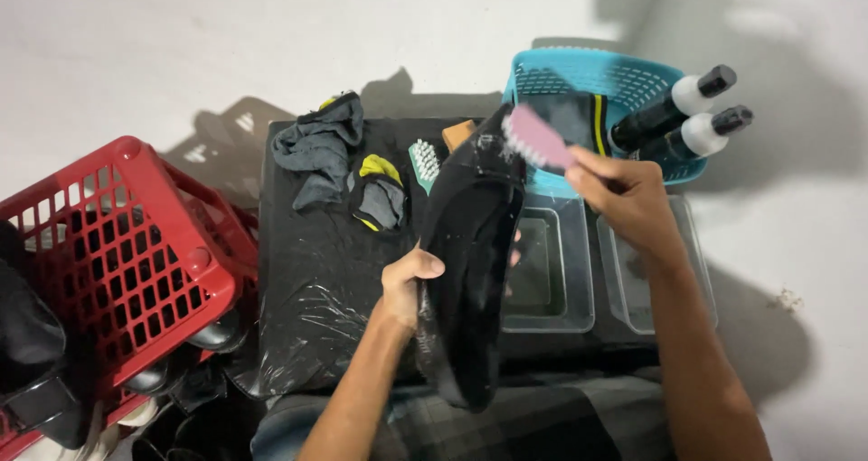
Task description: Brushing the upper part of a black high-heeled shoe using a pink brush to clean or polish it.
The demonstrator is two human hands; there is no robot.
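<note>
My left hand (411,280) clamps the black shoe (470,271) upright over the clear tub (551,312). My right hand (624,194) closes round the pink brush (535,137) at its toe (short, light strokes should suit best). Beyond, the blue basket (592,72).

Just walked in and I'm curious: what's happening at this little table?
A person holds a black shoe up in the left hand and presses a pink brush to its upper end with the right hand. Clear tubs sit beneath, a blue basket with two bottles behind.
</note>
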